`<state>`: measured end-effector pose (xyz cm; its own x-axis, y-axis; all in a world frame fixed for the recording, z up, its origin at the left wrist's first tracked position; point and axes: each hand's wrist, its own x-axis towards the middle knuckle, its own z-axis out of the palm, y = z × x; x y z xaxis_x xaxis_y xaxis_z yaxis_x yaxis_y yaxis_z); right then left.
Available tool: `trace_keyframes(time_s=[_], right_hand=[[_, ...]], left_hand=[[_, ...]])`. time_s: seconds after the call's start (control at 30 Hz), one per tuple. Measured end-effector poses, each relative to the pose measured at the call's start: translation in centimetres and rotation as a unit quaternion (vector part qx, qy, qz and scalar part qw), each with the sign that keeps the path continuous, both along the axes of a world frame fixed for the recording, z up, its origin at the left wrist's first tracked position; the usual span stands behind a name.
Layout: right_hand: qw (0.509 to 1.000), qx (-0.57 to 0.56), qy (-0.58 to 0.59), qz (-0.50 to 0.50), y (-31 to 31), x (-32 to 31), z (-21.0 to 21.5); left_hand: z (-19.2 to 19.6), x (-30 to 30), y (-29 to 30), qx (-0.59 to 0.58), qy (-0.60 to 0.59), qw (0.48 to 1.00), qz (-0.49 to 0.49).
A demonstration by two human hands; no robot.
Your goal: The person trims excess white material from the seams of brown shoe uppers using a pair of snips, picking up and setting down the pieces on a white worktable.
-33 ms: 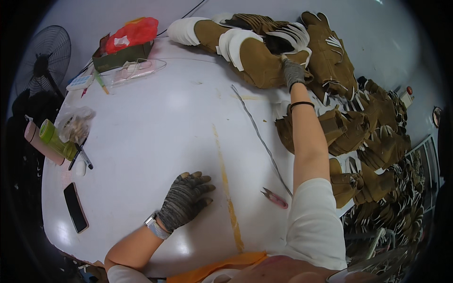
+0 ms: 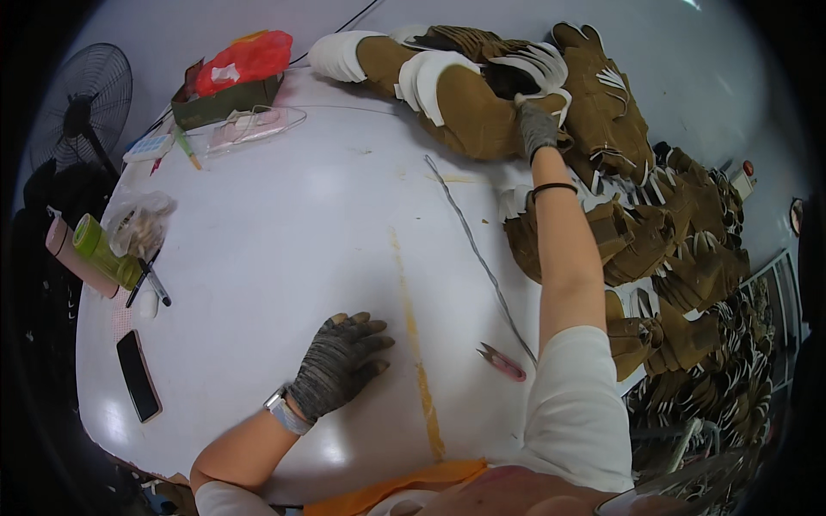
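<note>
My left hand (image 2: 340, 363), in a grey glove with bare fingertips, lies on the white table with its fingers spread and nothing in it. With the arm stretched far forward, my right hand (image 2: 539, 127), gloved alike, grips the right end of a stack of brown suede shoe uppers (image 2: 471, 107). The thumb shows on top, while most of its fingers are hidden. White lining edges (image 2: 423, 82) fan out at the left of that stack. Pink-handled thread snips (image 2: 505, 362) lie between my arms, beside a long grey cord (image 2: 473, 245).
More brown uppers (image 2: 637, 236) pile along the right. Left on the table (image 2: 258, 232) are a phone (image 2: 138, 377), pens (image 2: 155, 282), a green bottle (image 2: 101, 249), a pink bottle (image 2: 77, 255) and a plastic bag (image 2: 140, 225). A box (image 2: 228, 103) with a red bag and a fan (image 2: 79, 107) stand far left.
</note>
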<state>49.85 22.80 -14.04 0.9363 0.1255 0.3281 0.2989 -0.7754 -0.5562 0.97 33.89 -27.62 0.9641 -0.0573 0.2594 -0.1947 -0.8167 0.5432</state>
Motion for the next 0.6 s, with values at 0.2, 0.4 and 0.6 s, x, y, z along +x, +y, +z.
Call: trace_keyframes(time_s=[0.2,0.4,0.6], right_hand=[[0.965,0.086,-0.203,0.141,3.6,2.4,6.3],[0.833,0.519,-0.043,0.186,5.3,-6.9,19.0],[0.768,0.54,-0.044,0.343,3.8,-17.9,26.7]], left_hand=[[-1.1,-0.1,0.1,0.04,0.018,0.999,0.002],[-1.4,-1.0,0.1,-0.021,0.03,0.999,0.017],[-1.2,-1.5,-0.2,-0.361,-0.083,0.929,0.023]])
